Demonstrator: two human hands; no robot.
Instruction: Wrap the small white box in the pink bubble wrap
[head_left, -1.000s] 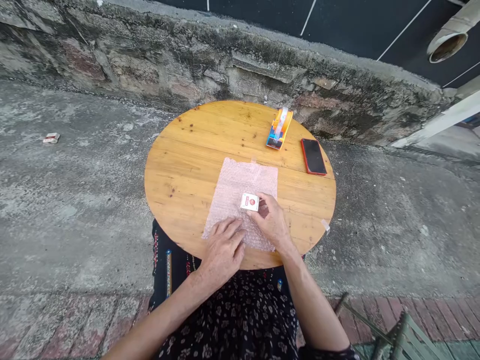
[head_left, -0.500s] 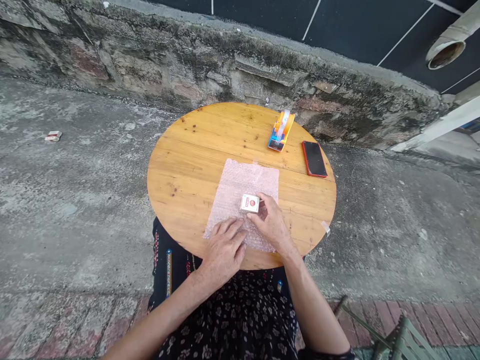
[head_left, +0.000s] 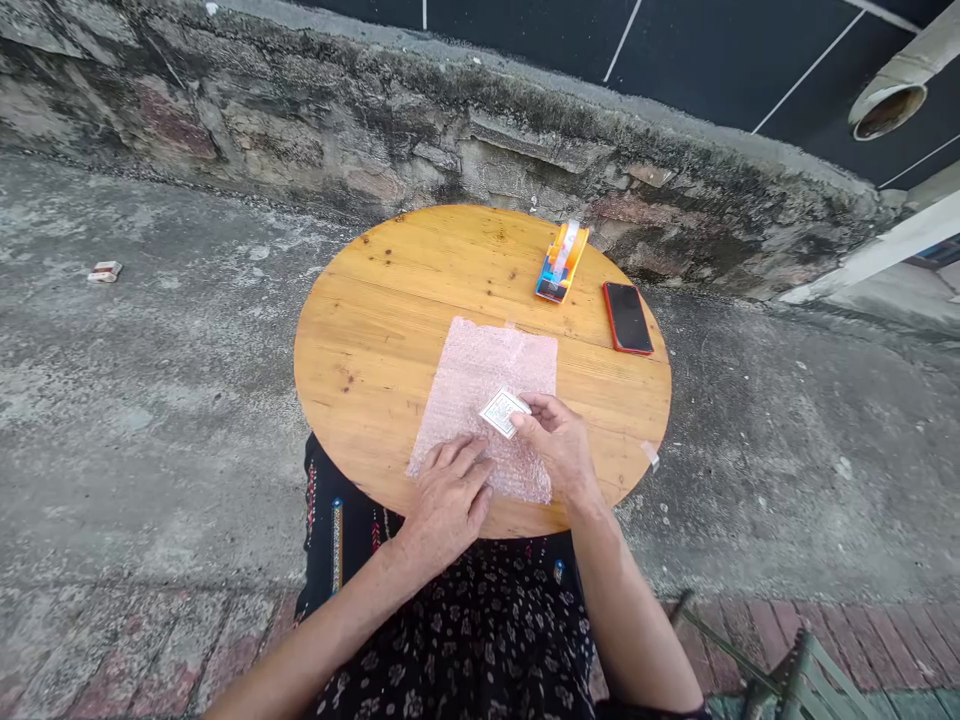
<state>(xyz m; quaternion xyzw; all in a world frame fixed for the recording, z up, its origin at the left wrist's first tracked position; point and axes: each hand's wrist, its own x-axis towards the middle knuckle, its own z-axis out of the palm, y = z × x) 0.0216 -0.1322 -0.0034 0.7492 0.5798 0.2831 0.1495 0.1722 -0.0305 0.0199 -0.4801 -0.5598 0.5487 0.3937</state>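
Observation:
A pinkish sheet of bubble wrap [head_left: 469, 365] lies flat on the round wooden table [head_left: 360, 350]. My right hand [head_left: 559, 445] grips a small white box [head_left: 501, 412] between thumb and fingers, over the middle of the sheet. The box is turned at an angle and shows a face with a dark printed frame and a fine pattern inside. Resting on the near left part of the bubble wrap is my left hand [head_left: 450, 500], palm down with its fingers stretched out and nothing in them.
Toward the far right of the table stands an orange and blue tape dispenser [head_left: 561, 262]. A red-edged phone [head_left: 628, 317] lies near the right rim. A bit of tape [head_left: 650, 455] hangs from the edge below it. Behind the table runs a stone wall [head_left: 360, 130].
My right hand has turned the small box over, from the face with red print to the patterned face, and its fingers have shifted on it. My left hand has stayed put.

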